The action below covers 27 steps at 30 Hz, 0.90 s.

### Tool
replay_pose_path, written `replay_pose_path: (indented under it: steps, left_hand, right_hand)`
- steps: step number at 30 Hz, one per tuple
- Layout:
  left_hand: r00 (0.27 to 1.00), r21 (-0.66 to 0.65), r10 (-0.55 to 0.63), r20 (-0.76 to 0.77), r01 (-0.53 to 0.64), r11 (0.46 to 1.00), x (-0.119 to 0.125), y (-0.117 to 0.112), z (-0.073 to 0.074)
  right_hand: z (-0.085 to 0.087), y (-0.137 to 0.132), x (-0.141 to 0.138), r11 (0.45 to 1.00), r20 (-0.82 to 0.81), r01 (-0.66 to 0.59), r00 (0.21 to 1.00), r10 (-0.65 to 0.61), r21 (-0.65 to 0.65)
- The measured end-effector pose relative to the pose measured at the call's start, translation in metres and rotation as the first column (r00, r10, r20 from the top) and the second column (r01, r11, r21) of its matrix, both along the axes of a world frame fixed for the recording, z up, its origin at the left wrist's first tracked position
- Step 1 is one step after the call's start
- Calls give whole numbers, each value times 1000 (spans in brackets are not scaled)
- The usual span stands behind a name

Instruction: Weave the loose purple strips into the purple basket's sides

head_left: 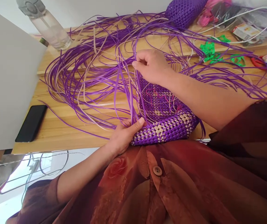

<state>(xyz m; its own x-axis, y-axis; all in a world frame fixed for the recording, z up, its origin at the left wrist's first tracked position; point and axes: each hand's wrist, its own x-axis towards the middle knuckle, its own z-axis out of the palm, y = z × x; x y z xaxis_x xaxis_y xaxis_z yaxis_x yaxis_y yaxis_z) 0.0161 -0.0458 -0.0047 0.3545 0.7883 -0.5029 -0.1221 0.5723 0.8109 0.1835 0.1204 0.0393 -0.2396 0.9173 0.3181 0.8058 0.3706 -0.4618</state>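
Note:
A half-woven basket (168, 127) of purple and cream plastic strips rests against my body at the near edge of the wooden table (61, 133). My left hand (124, 135) grips its near rim, thumb pressed on the weave beside upright purple strips. My right hand (151, 65) is over the far rim, its fingers pinched on a purple strip (135, 87). Long loose purple and cream strips (89, 71) fan out from the basket across the table.
A black phone (31, 123) lies at the left near a grey panel (5, 77). A clear water bottle (47, 25) stands at the back left. A finished purple woven piece (183, 12), green clips (209, 51), red scissors (258, 62) and packets sit at the back right.

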Motion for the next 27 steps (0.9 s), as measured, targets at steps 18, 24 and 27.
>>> replay_pose_path:
  steps: [18, 24, 27]
  left_hand:
    - [956, 181, -230, -181, 262, 948, -13, 4, -1]
    - [955, 131, -296, -8, 295, 947, -22, 2, -4]
    - [986, 112, -163, 34, 159, 981, -18, 3, -4]
  right_hand:
    - [-23, 25, 1, 998, 118, 22, 993, -30, 66]
    - [13, 3, 17, 996, 137, 83, 987, -78, -30]
    - [25, -27, 19, 996, 146, 3, 989, 9, -86]
